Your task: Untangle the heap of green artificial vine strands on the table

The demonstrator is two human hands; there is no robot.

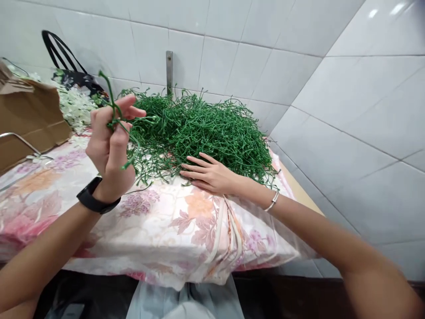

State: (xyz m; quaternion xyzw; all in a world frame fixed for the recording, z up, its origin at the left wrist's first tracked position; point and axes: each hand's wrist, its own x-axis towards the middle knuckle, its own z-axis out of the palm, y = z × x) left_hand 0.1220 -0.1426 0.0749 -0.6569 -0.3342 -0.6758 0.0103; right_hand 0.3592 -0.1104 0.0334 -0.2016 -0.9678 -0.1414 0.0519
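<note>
My left hand (pixel 114 146), with a black watch (pixel 96 197) on the wrist, is raised above the table at the left. Its thumb and fingers pinch a branched green plastic stem (pixel 113 99), whose thin ends stick out above and to the right. My right hand (pixel 210 175) lies flat on the cloth, fingers stretched to the left, with nothing seen in it. A thin bracelet (pixel 272 201) circles that wrist. Right behind this hand rises a large tangled heap of green plastic stems (pixel 219 128), and its fingertips touch the heap's front edge.
A flowered cloth (pixel 159 235) covers the table. White artificial flowers (pixel 79 108), a brown cardboard box (pixel 29 115) and a dark bag (pixel 75 79) stand at the left. Pale strips (pixel 232 230) hang over the front edge. Tiled walls (pixel 219 62) close off the back and right.
</note>
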